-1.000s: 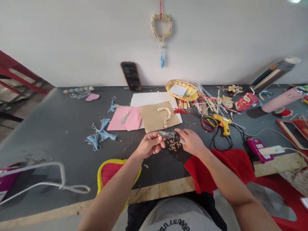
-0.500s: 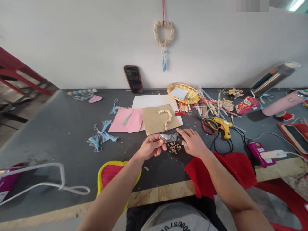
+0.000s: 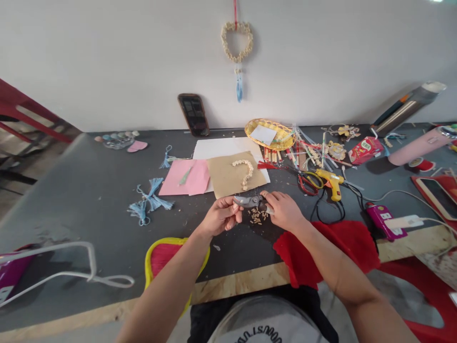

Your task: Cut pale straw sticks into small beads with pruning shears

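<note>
My right hand (image 3: 284,209) is wrapped round the handles of pruning shears (image 3: 249,201), whose blades point left. At the blade tips, the fingers of my left hand (image 3: 222,216) are pinched together; whatever they hold is too small or hidden to name. Under the shears lies a small heap of short cut pale pieces (image 3: 257,216). Just beyond my hands, a curved string of cream-coloured pieces (image 3: 246,174) rests on a brown sheet of paper (image 3: 223,177).
Pink paper (image 3: 171,178) and blue tassels (image 3: 152,200) lie to the left. Rightward are a yellow wicker basket (image 3: 282,139), a yellow glue gun (image 3: 332,183) with its cord, and a red cloth (image 3: 335,247). A phone (image 3: 193,115) leans on the wall below a hanging heart wreath (image 3: 224,42).
The camera view has shifted slightly. Both hands and the shears hold nearly the same place over the table, with the blades still by my left fingertips.
</note>
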The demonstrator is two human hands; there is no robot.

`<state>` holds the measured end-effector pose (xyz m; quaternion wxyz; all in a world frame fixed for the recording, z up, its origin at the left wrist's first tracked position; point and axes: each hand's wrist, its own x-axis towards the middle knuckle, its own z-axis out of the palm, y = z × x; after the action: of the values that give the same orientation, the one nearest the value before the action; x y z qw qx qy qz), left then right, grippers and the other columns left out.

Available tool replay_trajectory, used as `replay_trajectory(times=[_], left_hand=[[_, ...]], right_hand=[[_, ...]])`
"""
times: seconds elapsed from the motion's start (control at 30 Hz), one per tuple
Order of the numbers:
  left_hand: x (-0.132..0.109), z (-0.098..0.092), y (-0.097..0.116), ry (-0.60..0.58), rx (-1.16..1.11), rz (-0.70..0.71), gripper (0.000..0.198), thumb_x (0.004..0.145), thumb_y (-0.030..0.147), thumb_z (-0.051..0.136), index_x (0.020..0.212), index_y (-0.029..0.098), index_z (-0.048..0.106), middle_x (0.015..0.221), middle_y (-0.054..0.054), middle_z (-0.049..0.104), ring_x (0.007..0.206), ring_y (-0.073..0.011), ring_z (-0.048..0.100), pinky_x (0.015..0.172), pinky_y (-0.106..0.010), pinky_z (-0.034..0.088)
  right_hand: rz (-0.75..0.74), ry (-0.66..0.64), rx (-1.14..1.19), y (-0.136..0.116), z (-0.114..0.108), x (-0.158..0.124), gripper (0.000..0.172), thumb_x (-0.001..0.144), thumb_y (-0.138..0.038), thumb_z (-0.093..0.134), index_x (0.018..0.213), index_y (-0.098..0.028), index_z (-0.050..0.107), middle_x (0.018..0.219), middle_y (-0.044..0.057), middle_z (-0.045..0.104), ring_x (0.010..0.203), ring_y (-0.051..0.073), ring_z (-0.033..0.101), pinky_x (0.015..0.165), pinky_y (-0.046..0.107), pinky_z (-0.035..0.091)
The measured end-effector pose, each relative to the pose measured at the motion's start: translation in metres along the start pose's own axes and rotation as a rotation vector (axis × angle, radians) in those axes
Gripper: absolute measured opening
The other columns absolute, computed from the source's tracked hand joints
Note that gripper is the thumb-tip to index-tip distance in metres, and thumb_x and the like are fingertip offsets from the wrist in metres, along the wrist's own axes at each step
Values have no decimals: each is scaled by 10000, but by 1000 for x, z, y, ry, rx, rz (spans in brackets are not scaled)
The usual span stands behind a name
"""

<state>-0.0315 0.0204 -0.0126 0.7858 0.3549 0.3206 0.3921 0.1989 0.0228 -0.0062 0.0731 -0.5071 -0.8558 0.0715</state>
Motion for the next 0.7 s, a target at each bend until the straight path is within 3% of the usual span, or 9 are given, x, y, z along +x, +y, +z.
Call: replay_trajectory(times=[0.3,0.47,0.7], left_hand=[[7,7,-4,165,71,168,322,718,362,781,718,121,568,678,-38,714,382,-48,507,348,-147,363],[5,4,-5,118,114,100,331,727,393,764,724,113,588,596,-22,683,319,-51,473,297,-150,312],[2,4,-4,39,72,21,310,737,387,752,747,114,605,525,-12,653,273,-57,447,267,-143,280]], right_hand=[[66,25,-43,6,3,3,536,905,-219,459,1434,-195,374,1184,120,607,1075,253,523,860,361,386],[0,-6,-23,10,3,1,642,857,-212,510,1468,-176,315,1225,117,583,1089,267,490,879,385,392],[-56,-32,26,13,-2,0,635,872,-196,470,1481,-177,290,1282,120,551,1125,258,486,908,398,388]])
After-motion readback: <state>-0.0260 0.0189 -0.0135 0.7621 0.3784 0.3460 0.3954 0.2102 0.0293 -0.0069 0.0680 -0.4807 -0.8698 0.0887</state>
